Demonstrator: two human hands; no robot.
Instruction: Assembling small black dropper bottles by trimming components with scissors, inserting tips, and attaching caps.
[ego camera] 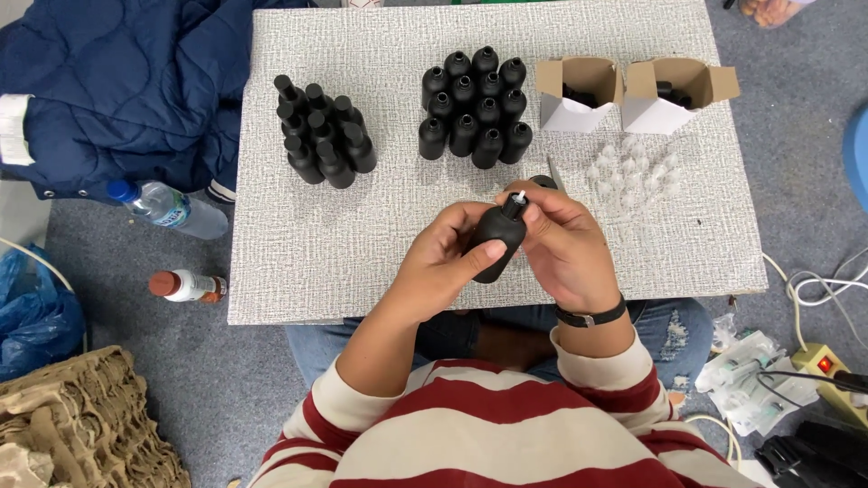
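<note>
The left hand [443, 262] wraps a black bottle [495, 239] just above the grey surface [298, 271], while the right hand [565, 248] pinches a small white insert at its neck, so it looks like the plug-fitting step; next it probably needs pressing in straight. Two open white cartons [570, 113] sit at the far right, plain-sided, beside grouped black bottles [475, 104]

2 open white/brown cartons [579, 95] [678, 93] at table's far right; labelled bottles [185, 286] on floor, left.
</note>
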